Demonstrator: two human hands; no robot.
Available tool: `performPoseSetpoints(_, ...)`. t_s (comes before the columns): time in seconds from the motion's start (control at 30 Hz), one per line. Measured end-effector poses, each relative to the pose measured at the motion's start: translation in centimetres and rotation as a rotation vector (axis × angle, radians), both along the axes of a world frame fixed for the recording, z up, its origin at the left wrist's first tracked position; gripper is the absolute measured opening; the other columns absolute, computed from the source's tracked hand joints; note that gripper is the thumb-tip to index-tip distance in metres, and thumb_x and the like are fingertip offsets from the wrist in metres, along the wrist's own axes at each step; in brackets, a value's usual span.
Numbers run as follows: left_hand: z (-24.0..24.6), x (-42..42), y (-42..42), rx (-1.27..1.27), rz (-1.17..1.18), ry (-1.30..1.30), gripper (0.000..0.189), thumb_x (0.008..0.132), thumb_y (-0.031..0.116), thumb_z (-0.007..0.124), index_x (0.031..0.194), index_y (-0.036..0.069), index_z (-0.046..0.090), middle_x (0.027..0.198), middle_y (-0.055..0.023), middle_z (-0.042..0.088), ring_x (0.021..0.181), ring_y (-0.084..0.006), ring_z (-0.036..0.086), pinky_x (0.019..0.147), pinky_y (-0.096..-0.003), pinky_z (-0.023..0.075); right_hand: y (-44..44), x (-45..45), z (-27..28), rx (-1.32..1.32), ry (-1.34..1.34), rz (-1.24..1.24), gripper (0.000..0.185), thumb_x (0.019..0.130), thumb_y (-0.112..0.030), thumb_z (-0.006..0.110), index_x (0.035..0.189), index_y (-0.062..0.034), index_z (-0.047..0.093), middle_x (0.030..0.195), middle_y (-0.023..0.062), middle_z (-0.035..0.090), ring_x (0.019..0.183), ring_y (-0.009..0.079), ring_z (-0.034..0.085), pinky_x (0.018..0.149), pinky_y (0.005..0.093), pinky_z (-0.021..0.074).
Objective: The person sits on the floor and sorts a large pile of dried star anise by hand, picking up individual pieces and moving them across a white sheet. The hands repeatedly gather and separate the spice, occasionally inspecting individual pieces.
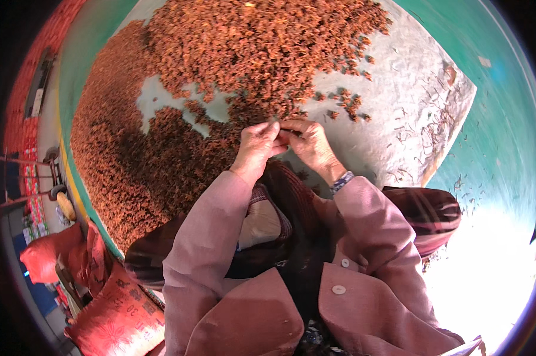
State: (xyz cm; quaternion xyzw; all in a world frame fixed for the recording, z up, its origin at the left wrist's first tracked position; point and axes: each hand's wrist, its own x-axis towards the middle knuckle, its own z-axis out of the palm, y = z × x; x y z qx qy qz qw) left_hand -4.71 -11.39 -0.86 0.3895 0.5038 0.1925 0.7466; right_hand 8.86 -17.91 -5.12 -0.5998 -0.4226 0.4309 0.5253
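Note:
My left hand [256, 147] and my right hand [310, 140] meet in front of me, thumbs and fingers pinched together. A small dark piece shows between the fingertips, mostly hidden, so its kind is unclear. Just beyond and to the left spreads a large heap of reddish-brown star anise [232, 44], darker where shadow falls on it. Several loose star anise [350, 104] lie apart to the right of the heap. Under them is a pale sheet [397, 75], with thin, dark, curved stems [423, 133] scattered over its right side.
My crossed legs [421, 213] are close below my hands. Green floor [494, 147] surrounds the sheet, with strong glare at lower right. Red woven sacks [121, 307] bearing print stand at lower left, near a wheeled cart [52, 173].

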Motion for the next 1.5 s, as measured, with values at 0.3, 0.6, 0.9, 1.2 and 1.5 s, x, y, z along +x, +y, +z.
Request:
performPoseSetpoints(0.3, 5.1, -2.9, 4.2, 0.052, -0.095, 0.118, 0.027, 0.102, 0.024, 0.059, 0.113, 0.000, 0.064, 0.096, -0.0119, 0.072, 0.080, -0.0188, 0.071, 0.074, -0.0347, 0.0613, 0.6, -0.2, 8.7, 0.066, 0.431, 0.045, 0.012, 0.085, -0.004, 0.078, 0.097, -0.0017, 0.075, 0.089, 0.0019, 0.073, 0.081, 0.0076, 0.064, 0.075, 0.0232, 0.0544)
performPoseSetpoints(0.6, 7.1, 3.5, -5.0, 0.585, -0.603, -0.054, 0.023, 0.103, 0.019, 0.056, 0.104, -0.002, 0.067, 0.082, -0.0075, 0.070, 0.071, -0.0138, 0.068, 0.065, -0.0284, 0.0578, 0.8, 7.0, 15.3, 0.291, -0.296, 0.096, 0.039, 0.093, -0.025, 0.073, 0.123, -0.0006, 0.067, 0.115, 0.0106, 0.069, 0.104, 0.0187, 0.066, 0.089, 0.0317, 0.0535)
performPoseSetpoints(0.9, 5.6, 5.5, -8.2, 0.940, -0.752, 0.416, 0.030, 0.092, 0.021, 0.068, 0.116, 0.004, 0.061, 0.078, -0.0156, 0.069, 0.071, -0.0289, 0.070, 0.067, -0.0387, 0.0566, -7.3, 14.4, 7.8, 0.001, -0.146, -0.094, 0.026, 0.095, -0.015, 0.067, 0.111, 0.0043, 0.069, 0.086, 0.0067, 0.071, 0.076, 0.0100, 0.061, 0.069, 0.0271, 0.0510)
performPoseSetpoints(1.2, -6.5, 5.7, -10.8, 1.466, -1.561, 0.580, 0.070, 0.095, 0.031, 0.058, 0.155, 0.009, 0.030, 0.163, -0.0132, 0.025, 0.149, -0.0320, 0.027, 0.119, -0.0571, 0.0206, -8.0, 14.3, 1.5, -0.136, -0.706, -0.156, 0.016, 0.089, -0.019, 0.067, 0.100, -0.0068, 0.071, 0.093, 0.0152, 0.071, 0.085, 0.0356, 0.069, 0.074, 0.0400, 0.0560)
performPoseSetpoints(1.5, 2.9, -4.8, 2.0, 1.343, -1.810, 1.114, 0.020, 0.073, 0.018, 0.068, 0.089, 0.007, 0.072, 0.091, -0.0065, 0.062, 0.100, -0.0269, 0.056, 0.087, -0.0436, 0.0406, -1.3, 7.7, -6.4, -0.304, -1.188, 0.077, 0.009, 0.087, -0.016, 0.064, 0.091, -0.0095, 0.059, 0.074, 0.0091, 0.070, 0.070, 0.0275, 0.072, 0.060, 0.0413, 0.0557)
